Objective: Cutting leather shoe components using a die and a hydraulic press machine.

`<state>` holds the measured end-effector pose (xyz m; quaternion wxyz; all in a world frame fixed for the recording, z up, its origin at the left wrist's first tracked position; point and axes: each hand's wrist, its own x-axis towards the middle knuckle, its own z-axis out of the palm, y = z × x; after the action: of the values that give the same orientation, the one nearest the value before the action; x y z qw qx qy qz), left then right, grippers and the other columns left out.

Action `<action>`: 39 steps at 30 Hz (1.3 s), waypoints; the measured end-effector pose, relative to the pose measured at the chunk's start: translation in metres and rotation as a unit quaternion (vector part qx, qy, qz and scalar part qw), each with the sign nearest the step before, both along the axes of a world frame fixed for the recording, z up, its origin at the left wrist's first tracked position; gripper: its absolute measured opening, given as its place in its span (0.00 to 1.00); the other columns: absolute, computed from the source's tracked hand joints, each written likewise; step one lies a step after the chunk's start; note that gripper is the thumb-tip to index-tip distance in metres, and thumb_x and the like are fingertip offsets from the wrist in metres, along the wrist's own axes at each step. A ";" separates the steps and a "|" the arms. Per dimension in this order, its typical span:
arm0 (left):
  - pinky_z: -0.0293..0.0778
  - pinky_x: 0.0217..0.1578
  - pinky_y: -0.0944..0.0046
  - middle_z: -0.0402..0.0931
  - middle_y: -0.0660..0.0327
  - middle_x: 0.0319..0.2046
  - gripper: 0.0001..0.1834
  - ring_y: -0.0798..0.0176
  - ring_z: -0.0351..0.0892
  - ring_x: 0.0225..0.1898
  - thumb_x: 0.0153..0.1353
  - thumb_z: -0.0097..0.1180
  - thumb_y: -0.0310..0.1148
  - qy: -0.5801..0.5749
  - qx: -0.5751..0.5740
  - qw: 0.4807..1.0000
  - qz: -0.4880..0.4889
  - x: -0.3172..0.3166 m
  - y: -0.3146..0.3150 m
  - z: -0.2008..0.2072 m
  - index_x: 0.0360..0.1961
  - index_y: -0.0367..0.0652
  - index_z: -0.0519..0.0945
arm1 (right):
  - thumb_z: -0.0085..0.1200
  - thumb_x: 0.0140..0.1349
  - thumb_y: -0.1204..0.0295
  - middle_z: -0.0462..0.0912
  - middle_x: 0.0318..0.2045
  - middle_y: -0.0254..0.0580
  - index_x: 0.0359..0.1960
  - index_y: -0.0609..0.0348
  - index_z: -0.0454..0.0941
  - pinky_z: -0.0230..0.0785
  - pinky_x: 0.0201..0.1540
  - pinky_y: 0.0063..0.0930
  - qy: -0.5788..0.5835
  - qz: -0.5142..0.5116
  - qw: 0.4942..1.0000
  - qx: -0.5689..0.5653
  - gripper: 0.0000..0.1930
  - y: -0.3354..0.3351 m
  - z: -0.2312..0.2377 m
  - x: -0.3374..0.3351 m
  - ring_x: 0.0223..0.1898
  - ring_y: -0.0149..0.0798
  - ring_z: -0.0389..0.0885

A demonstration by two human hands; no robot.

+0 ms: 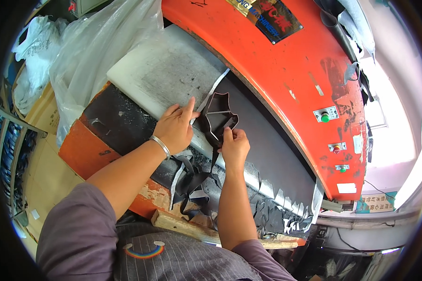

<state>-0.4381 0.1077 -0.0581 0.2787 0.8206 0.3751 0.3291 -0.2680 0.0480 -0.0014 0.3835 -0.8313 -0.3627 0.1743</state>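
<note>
A dark metal cutting die (219, 112) with an angular outline and a thin crossbar stands on the edge of a black sheet (267, 154). The sheet lies over a pale, worn cutting board (159, 63). My right hand (236, 145) pinches the die's near right wall between thumb and fingers. At the die's left side is my left hand (174, 127), its fingers spread over the board and sheet edge, with the fingertips close to the die; whether they touch it I cannot tell. A dark strip hangs down beside my right hand.
A big red press (286, 70) with green and red buttons rises behind the board. Black and white offcuts (190, 180) tangle along the near edge, above a wooden bar (183, 227). Clear plastic sheeting (98, 51) drapes at the far left; cardboard (44, 164) lies below it.
</note>
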 end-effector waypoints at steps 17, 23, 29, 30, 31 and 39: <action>0.54 0.60 0.52 0.76 0.58 0.52 0.36 0.56 0.67 0.59 0.54 0.50 0.26 0.049 -0.012 0.998 -0.025 0.009 0.019 0.011 0.65 0.32 0.55 | 0.68 0.42 0.57 0.70 0.57 0.59 0.61 0.64 0.62 0.48 0.66 0.49 -0.316 0.205 0.926 0.011 0.44 -0.026 -0.030 0.023 0.63 0.53 0.64; 0.56 0.59 0.54 0.77 0.61 0.51 0.35 0.57 0.68 0.57 0.54 0.48 0.24 0.069 0.032 0.997 -0.012 0.023 0.050 0.008 0.65 0.33 0.56 | 0.68 0.41 0.60 0.71 0.54 0.58 0.56 0.63 0.66 0.52 0.64 0.48 -0.328 0.194 0.924 0.039 0.39 -0.026 -0.036 0.017 0.60 0.55 0.66; 0.54 0.61 0.54 0.77 0.61 0.53 0.35 0.57 0.68 0.57 0.54 0.47 0.23 0.044 0.091 0.995 -0.003 0.031 0.050 -0.001 0.65 0.33 0.56 | 0.69 0.39 0.61 0.71 0.55 0.60 0.51 0.60 0.68 0.54 0.62 0.47 -0.354 0.198 0.912 0.060 0.36 -0.022 -0.038 0.022 0.60 0.57 0.65; 0.54 0.61 0.54 0.77 0.61 0.53 0.35 0.57 0.68 0.57 0.54 0.47 0.23 0.043 0.090 0.995 -0.005 0.032 0.052 -0.002 0.65 0.33 0.56 | 0.70 0.39 0.61 0.70 0.55 0.60 0.51 0.60 0.69 0.54 0.62 0.47 -0.355 0.201 0.911 0.063 0.36 -0.021 -0.037 0.023 0.60 0.57 0.65; 0.54 0.61 0.55 0.76 0.61 0.53 0.35 0.56 0.68 0.58 0.54 0.47 0.23 0.034 0.045 0.998 -0.017 0.028 0.054 0.006 0.65 0.33 0.55 | 0.70 0.39 0.61 0.70 0.55 0.60 0.51 0.60 0.69 0.54 0.62 0.47 -0.354 0.200 0.912 0.062 0.36 -0.020 -0.036 0.024 0.60 0.57 0.65; 0.53 0.63 0.55 0.76 0.61 0.54 0.34 0.56 0.68 0.58 0.55 0.46 0.23 0.022 0.005 0.999 -0.028 0.028 0.058 0.004 0.65 0.33 0.55 | 0.69 0.40 0.59 0.69 0.57 0.64 0.54 0.60 0.67 0.51 0.63 0.48 -0.332 0.217 0.917 0.029 0.38 -0.014 -0.033 0.028 0.62 0.58 0.64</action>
<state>-0.4105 0.1660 -0.0539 0.2749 0.8395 0.3561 0.3046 -0.2405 0.0338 -0.0340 0.2177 -0.7305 -0.6458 -0.0436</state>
